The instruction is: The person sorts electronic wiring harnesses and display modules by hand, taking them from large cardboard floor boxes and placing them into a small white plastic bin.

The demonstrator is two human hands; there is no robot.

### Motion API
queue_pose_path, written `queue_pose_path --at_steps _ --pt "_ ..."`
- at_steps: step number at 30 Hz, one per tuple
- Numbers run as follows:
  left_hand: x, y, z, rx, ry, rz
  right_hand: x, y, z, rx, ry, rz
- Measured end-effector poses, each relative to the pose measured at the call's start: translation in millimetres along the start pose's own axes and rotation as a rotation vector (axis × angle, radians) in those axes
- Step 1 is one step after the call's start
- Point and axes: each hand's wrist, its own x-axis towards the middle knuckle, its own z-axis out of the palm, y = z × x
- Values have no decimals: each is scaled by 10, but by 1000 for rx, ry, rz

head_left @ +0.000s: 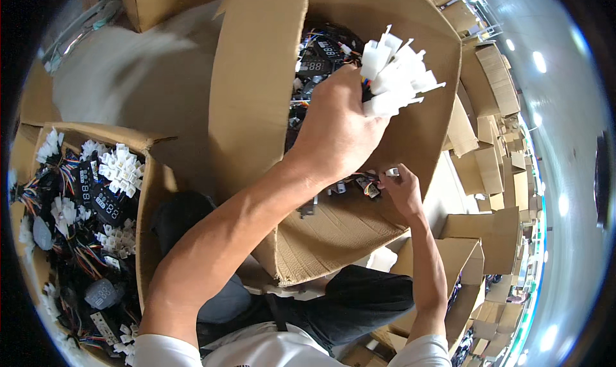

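My left hand (343, 126) is closed round a bundle of wires with white plastic connectors (399, 71) fanning out above the fist. It hangs over a large open cardboard box (260, 65). Inside that box lie black digital display units (312, 66) with coloured wires, partly hidden by my hand and arm. Lower and to the right, my right hand (404, 192) pinches a small white connector (392, 172) at the end of some wires. Near its fingertips a few more wired connectors (367, 186) lie by the box's near flap (340, 238).
On the left stands another cardboard box (149, 238) full of display units (104, 293) and bundled white connectors (120, 169). Many open cartons (484, 238) are stacked along the right. My legs (359, 296) are below the large box. Another carton (170, 4) sits at the far left.
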Motion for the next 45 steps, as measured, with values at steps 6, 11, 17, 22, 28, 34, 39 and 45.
queue_pose_path --at_steps 6,11,17,22,28,34,39,45 --pt "-63 -16 113 -97 -107 -121 -360 -443 -209 496 285 -94" --pt "-68 -50 133 -84 -176 -114 -422 -606 -368 337 47 -83" --pt "-174 -36 267 -128 -285 -164 -509 -1029 -554 301 104 -86" --pt "-306 -176 347 -146 -418 -2 -495 -1402 -554 156 105 -83" --pt "-283 -63 359 -380 -532 -121 -294 -1698 -337 479 235 -224" --pt "-268 -15 306 -244 -587 -54 1 -1836 -147 531 520 -439" --pt "-263 90 199 -298 -377 -195 226 -1796 -56 589 448 -478" --pt "50 258 -108 -339 86 -35 720 -372 265 159 61 -327"
